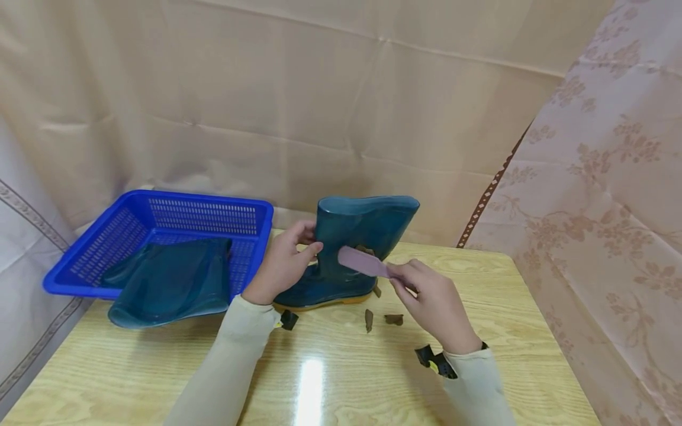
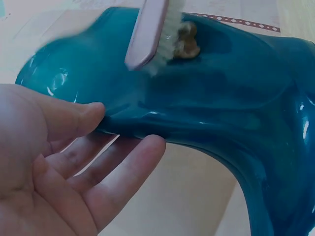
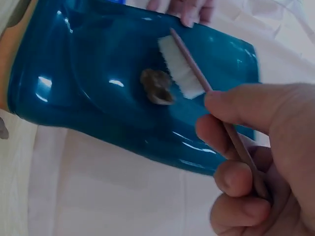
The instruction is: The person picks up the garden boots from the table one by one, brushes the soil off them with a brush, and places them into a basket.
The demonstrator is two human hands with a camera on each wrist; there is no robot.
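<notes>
A glossy teal rubber rain boot (image 1: 354, 228) stands upright on the table, its toe to the left. My left hand (image 1: 285, 260) steadies the shaft by its left edge, thumb on the near side and fingers at the edge and behind. My right hand (image 1: 434, 302) grips a pink-handled brush (image 1: 363, 262) with white bristles (image 3: 179, 66). In the right wrist view the bristles face a brown mud-like clump (image 3: 156, 87) stuck on the shaft. That clump shows beside the bristles in the left wrist view too; whether they touch it is unclear.
A blue plastic basket (image 1: 210, 204) stands at the left, a second teal boot (image 1: 176, 284) lying in it with its shaft over the near rim. Brown bits (image 1: 394, 319) lie on the wooden table (image 1: 351, 378) near the boot. Cloth curtains (image 1: 319, 118) hang behind and at the sides.
</notes>
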